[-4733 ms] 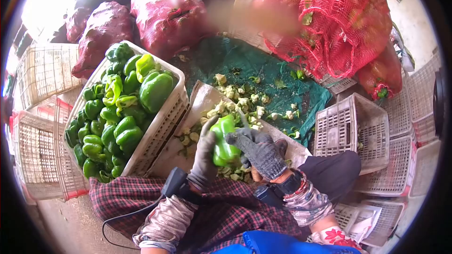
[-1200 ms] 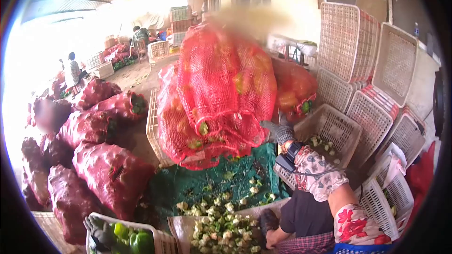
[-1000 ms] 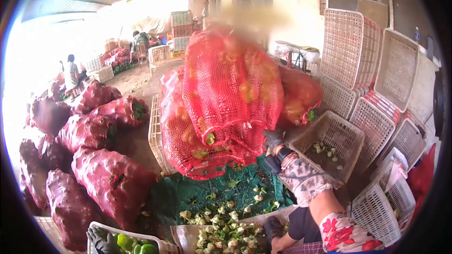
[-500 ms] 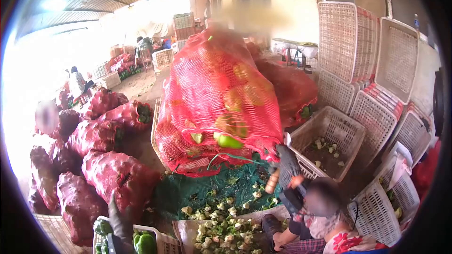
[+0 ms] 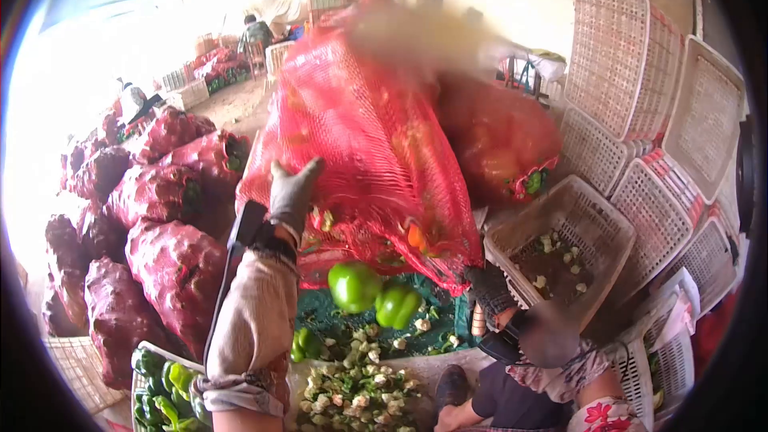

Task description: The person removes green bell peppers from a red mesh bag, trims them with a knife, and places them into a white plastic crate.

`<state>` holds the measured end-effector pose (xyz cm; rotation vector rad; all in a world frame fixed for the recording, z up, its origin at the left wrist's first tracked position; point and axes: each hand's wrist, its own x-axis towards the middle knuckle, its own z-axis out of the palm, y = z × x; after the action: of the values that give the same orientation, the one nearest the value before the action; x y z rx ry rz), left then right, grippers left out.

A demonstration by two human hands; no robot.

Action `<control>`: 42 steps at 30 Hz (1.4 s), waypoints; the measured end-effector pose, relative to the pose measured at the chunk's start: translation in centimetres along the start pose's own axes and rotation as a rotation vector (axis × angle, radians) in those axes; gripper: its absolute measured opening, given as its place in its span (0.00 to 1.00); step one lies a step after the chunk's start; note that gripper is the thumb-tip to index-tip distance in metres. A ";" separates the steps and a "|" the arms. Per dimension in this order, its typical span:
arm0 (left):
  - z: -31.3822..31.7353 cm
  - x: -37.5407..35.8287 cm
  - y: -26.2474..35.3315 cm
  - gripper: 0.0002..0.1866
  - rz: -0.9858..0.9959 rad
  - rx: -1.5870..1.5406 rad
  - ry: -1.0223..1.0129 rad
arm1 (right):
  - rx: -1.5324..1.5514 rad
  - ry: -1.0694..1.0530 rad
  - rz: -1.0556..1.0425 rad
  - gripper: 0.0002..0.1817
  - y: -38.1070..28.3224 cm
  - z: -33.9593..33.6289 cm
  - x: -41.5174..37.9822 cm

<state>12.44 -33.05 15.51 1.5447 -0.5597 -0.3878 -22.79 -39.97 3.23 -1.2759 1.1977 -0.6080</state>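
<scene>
A large red mesh bag (image 5: 360, 128) fills the middle of the view, its open mouth facing me. My left hand (image 5: 294, 192), in a grey glove, rests against the bag's left side with thumb and fingers spread. At the bag's lower right corner, my right hand (image 5: 490, 292), in a dark glove, is closed on the mesh edge. Two green peppers (image 5: 354, 287) are just below the mouth, over a green sheet (image 5: 320, 312). Another green pepper (image 5: 306, 344) lies lower left, beside a pile of pale trimmed cores (image 5: 360, 392).
Filled red sacks (image 5: 176, 272) crowd the left. A crate of green peppers (image 5: 164, 396) is at the lower left. On the right are a crate with scraps (image 5: 560, 248) and stacked crates (image 5: 608, 56). Another red sack (image 5: 500, 136) lies behind. People sit in the far left background.
My left hand has risen from the pepper crate to the bag's left side. The bag's mouth is wider and lower, and green peppers have come out. My right hand still holds the edge.
</scene>
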 end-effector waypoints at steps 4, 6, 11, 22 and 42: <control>0.0 3.1 -3.8 0.14 -0.004 -0.043 -0.050 | 0.253 -0.092 -0.065 0.12 2.4 0.9 1.4; 0.6 1.4 -3.9 0.12 0.076 -0.028 -0.077 | 0.332 -0.092 -0.180 0.13 3.2 1.6 1.4; -1.3 -6.3 2.4 0.11 0.077 -0.136 -0.115 | 0.335 -0.046 -0.070 0.16 4.9 1.2 4.2; -7.9 -21.9 2.5 0.08 0.079 -0.038 -0.170 | 0.527 -0.212 -0.017 0.15 6.9 3.5 4.3; -7.8 -13.0 -12.7 0.09 -0.103 -0.306 0.042 | 0.312 -0.053 -0.057 0.14 2.7 2.2 -3.6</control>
<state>7.60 -19.31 2.07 1.2864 -0.3694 -0.4953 -22.65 -35.24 1.63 -1.0571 0.9813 -0.7654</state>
